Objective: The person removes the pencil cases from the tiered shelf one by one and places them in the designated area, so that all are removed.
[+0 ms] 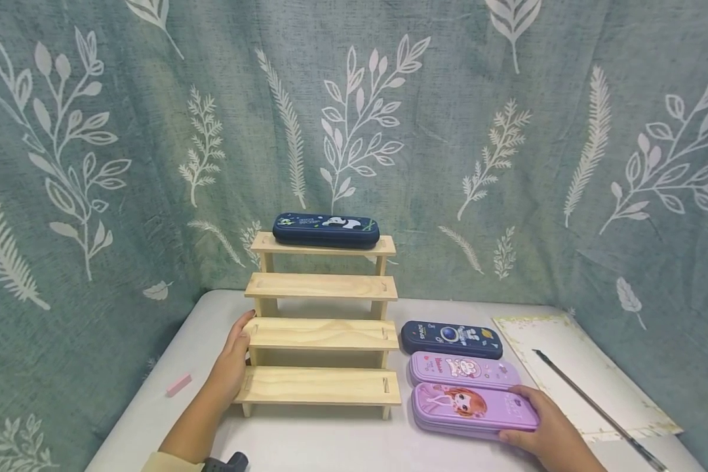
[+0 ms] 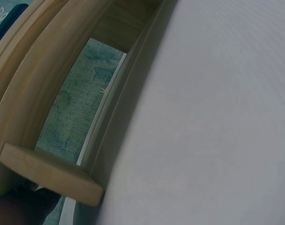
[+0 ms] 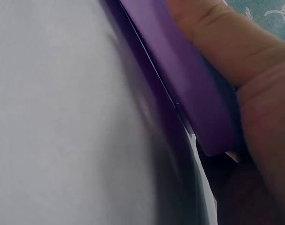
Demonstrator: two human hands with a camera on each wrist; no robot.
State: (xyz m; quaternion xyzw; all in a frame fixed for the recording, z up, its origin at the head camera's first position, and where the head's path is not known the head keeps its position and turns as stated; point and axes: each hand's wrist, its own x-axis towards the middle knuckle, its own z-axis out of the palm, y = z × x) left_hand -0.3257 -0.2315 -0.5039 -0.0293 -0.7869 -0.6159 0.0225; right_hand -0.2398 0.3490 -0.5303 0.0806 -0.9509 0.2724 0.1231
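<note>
Pinching purple case (image 1: pixel 448 405) at lower right of head frame by its right end, using right hand (image 1: pixel 545 426), with thumb at near side and fingers over far edge; probably held across the narrow width for a secure grip, leaving the girl print mostly uncovered. Cannot tell about any gap between case and table (image 1: pixel 307 449). Touching left side of wooden rack (image 1: pixel 318 387), centre of frame, with left hand (image 1: pixel 227 367); likely for steadying. Cannot tell grip from mere resting there, with fingers partly hidden by wood. Stacked upward in frame just beyond purple case: lilac case (image 1: pixel 466 368), then space case (image 1: pixel 451 339), likely kept beside rack for easy reach. On top tier, upper centre: panda case (image 1: pixel 327 231), lengthwise, probably to suit the narrow board. At right, brush (image 1: pixel 598 410) laid diagonally over paper sheet (image 1: pixel 610 377); at lower left, pink block (image 1: pixel 179 385), well apart.
</note>
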